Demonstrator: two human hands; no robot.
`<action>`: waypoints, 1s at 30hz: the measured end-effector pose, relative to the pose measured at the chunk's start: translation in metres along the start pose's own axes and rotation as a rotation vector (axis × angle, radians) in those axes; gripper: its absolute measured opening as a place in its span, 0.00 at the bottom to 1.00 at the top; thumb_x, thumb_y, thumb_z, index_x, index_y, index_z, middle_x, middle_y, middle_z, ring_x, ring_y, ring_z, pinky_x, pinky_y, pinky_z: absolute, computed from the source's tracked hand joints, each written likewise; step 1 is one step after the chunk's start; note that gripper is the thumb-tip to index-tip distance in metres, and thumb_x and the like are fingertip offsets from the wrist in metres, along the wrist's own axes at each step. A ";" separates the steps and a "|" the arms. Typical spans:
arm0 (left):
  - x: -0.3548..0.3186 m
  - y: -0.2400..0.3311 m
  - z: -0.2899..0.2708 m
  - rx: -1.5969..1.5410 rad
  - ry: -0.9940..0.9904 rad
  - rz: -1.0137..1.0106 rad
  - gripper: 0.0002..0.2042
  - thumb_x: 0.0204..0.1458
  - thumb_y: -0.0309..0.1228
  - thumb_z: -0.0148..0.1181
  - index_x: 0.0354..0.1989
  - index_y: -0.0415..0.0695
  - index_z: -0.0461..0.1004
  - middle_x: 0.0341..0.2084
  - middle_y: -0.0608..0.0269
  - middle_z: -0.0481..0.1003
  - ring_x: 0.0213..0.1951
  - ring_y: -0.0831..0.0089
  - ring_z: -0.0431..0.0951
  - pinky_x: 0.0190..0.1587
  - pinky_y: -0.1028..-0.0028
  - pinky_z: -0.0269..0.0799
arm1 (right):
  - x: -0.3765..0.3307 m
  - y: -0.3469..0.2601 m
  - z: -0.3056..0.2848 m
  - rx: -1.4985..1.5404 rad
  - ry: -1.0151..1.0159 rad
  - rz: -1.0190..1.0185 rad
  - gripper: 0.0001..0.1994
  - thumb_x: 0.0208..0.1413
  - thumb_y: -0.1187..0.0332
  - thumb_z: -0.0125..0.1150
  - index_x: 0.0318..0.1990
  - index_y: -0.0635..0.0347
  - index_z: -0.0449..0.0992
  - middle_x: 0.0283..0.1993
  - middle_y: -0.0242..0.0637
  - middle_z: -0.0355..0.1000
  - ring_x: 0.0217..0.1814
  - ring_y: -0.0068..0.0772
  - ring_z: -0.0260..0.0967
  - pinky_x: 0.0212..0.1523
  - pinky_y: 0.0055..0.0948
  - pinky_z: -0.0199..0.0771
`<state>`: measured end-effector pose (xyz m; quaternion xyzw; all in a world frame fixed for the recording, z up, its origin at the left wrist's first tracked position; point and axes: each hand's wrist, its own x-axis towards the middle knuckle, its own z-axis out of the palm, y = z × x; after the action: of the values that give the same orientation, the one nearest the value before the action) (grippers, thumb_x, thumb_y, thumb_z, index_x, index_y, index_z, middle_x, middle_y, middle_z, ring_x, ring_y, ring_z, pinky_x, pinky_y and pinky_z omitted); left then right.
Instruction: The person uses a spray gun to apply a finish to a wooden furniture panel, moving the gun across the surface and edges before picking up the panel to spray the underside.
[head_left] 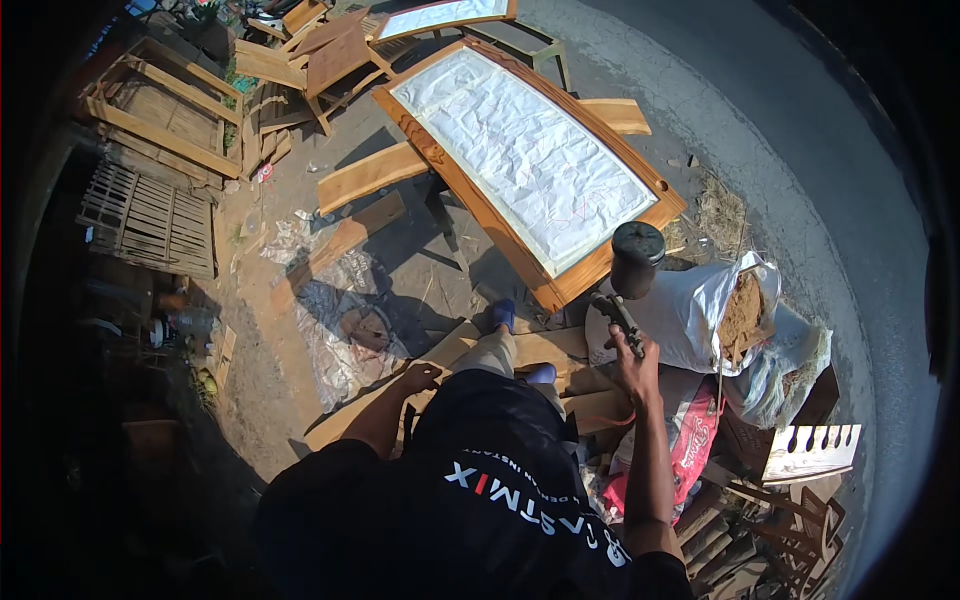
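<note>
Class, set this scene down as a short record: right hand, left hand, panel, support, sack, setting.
Right hand: grips a spray gun with a dark cup on top
Left hand: beside the body, no tool visible in it
Panel: wooden frame around crumpled white sheeting
Support: plank passing beneath the panel
Sack: white, brown contents showing
Setting: outdoors, sunlit, beside a road

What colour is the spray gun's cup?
The cup looks near black, best seen in the head view.
</note>
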<state>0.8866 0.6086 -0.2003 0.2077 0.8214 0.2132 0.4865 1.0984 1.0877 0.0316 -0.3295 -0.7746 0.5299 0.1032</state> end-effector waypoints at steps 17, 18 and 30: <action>0.027 -0.005 0.054 -0.488 0.035 -0.308 0.22 0.63 0.44 0.55 0.56 0.38 0.76 0.38 0.57 0.81 0.37 0.70 0.82 0.39 0.70 0.77 | 0.191 0.017 -0.018 -0.287 0.666 -0.092 0.23 0.63 0.50 0.60 0.36 0.68 0.78 0.23 0.43 0.75 0.26 0.32 0.73 0.31 0.37 0.71; 0.028 0.001 0.050 -0.442 0.004 -0.321 0.22 0.64 0.45 0.54 0.56 0.38 0.76 0.42 0.56 0.81 0.40 0.69 0.82 0.43 0.70 0.77 | 0.204 0.020 -0.019 -0.303 0.660 -0.068 0.24 0.63 0.49 0.61 0.35 0.68 0.78 0.22 0.44 0.74 0.25 0.33 0.73 0.31 0.37 0.71; 0.091 -0.046 -0.054 -0.454 -0.032 -0.324 0.19 0.58 0.41 0.62 0.53 0.42 0.75 0.27 0.66 0.80 0.29 0.76 0.79 0.30 0.75 0.72 | 0.275 -0.044 0.038 -0.374 0.634 0.104 0.24 0.64 0.49 0.57 0.38 0.67 0.77 0.28 0.61 0.74 0.34 0.65 0.73 0.37 0.54 0.70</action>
<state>0.7926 0.6132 -0.2668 -0.0374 0.7674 0.3079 0.5611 0.8521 1.2193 0.0027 -0.5293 -0.7699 0.2553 0.2487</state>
